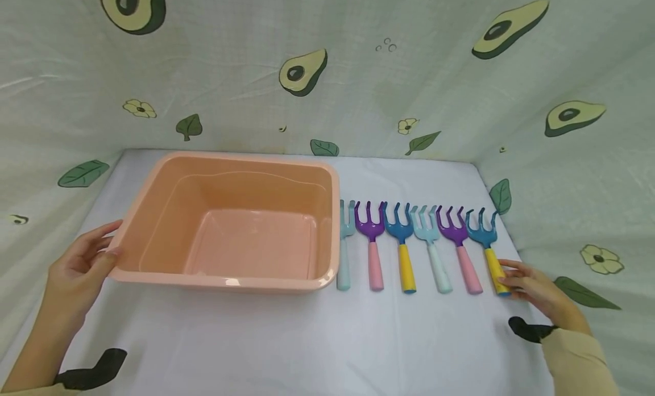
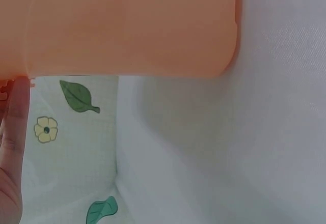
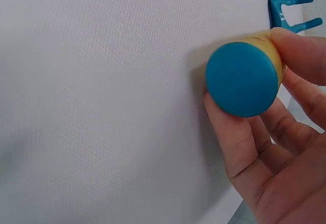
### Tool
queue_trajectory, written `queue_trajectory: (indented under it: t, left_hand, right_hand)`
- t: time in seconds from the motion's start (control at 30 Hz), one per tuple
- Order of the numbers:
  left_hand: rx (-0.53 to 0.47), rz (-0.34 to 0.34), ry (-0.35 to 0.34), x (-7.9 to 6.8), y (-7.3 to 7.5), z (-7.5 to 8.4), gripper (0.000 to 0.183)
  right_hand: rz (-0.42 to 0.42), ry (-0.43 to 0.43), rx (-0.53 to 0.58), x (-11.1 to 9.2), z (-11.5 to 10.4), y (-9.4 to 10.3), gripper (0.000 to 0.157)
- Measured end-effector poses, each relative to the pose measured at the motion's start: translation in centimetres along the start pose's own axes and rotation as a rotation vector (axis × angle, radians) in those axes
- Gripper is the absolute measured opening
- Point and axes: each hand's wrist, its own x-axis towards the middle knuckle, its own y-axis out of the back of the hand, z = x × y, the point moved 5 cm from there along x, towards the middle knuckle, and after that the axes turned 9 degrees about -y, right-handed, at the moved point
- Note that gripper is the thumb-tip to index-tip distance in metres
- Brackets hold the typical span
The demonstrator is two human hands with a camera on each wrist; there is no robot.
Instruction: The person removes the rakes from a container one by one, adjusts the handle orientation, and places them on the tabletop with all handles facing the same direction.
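Observation:
My left hand grips the left rim of a peach plastic basin, with its thumb on the near left corner. The basin's outer wall fills the top of the left wrist view. At the right end of a row of hand rakes, my right hand holds the yellow handle of a blue hand rake between thumb and fingers. The right wrist view shows that handle's round blue end close up. The rake's tines point away from me.
Several other hand rakes lie side by side: purple with pink handles, blue with yellow, and pale mint. The basin's right side partly covers the leftmost mint rake. A white table lies beneath; an avocado-print cloth hangs around it.

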Motion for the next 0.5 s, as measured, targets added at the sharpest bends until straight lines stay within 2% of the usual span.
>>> queue_trajectory:
  t: [0.1, 0.2, 0.5]
  left_hand:
    - [0.107, -0.011, 0.011, 0.0, 0.1, 0.0, 0.049]
    - [0.167, -0.021, 0.012, 0.0, 0.0, 0.1, 0.049]
    - [0.189, -0.03, 0.015, 0.2, 0.0, 0.3, 0.05]
  right_hand:
    - [-0.004, -0.017, 0.003, 0.1, -0.1, 0.1, 0.076]
    - [0.016, -0.028, -0.034, 0.1, -0.4, 0.2, 0.076]
    - [0.1, -0.048, -0.18, 0.1, -1.4, 0.1, 0.072]
